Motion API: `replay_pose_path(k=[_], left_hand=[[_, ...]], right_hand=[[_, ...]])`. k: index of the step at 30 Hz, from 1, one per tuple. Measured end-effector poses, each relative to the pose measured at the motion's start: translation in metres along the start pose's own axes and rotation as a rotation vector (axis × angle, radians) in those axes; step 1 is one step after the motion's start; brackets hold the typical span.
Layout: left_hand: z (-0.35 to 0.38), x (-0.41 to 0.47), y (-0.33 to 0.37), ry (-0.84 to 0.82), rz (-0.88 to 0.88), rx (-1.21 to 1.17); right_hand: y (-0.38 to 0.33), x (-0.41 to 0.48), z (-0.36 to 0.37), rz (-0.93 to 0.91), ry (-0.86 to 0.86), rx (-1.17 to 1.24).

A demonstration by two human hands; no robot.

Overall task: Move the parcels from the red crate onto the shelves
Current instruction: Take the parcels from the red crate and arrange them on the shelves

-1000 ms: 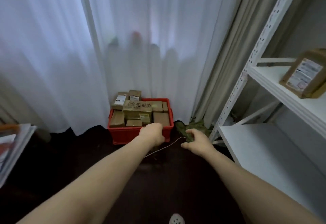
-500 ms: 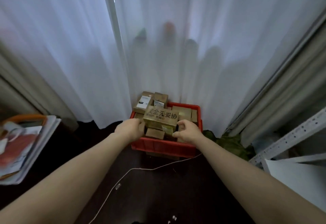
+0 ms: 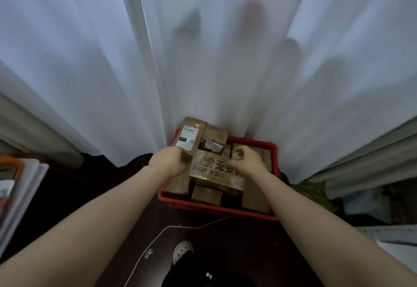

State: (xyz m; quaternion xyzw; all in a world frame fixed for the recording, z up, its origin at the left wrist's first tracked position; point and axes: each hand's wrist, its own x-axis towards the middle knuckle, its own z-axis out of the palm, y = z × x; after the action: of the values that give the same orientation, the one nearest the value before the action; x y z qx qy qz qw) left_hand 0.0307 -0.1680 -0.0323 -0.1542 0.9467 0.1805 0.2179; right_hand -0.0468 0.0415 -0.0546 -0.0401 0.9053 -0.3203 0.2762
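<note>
Loads of boxy brown cardboard parcels (image 3: 206,194) sit heaped in the red plastic crate (image 3: 216,207). Left hand (image 3: 168,162) is at the left end of the big printed box (image 3: 216,173), grip hidden so can't tell; right hand (image 3: 247,162) hovers loosely curled, holding nothing. Lifting it could topple the labelled parcel (image 3: 188,135) perched alongside.

Dim, soft-blurred wide-angle view, backlit through the curtain (image 3: 225,49).
</note>
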Motion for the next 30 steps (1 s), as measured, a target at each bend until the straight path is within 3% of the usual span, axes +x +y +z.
replay_pose_path(k=[11, 18, 21, 24, 30], left_hand=[[0.006, 0.149, -0.018, 0.003, -0.076, -0.080], [0.041, 0.188, -0.044, 0.024, -0.156, -0.143], [0.053, 0.188, -0.050, 0.013, -0.207, -0.148], [0.054, 0.181, -0.048, -0.012, -0.225, -0.156], [0.015, 0.151, -0.019, 0.023, -0.229, -0.237]], right_hand=[[-0.001, 0.179, 0.029, -0.112, -0.044, -0.293], [0.025, 0.259, 0.063, -0.139, -0.100, -0.580], [0.032, 0.272, 0.071, -0.119, -0.159, -0.508], [0.027, 0.268, 0.066, -0.133, -0.106, -0.372], [-0.010, 0.232, -0.003, -0.127, -0.028, -0.025]])
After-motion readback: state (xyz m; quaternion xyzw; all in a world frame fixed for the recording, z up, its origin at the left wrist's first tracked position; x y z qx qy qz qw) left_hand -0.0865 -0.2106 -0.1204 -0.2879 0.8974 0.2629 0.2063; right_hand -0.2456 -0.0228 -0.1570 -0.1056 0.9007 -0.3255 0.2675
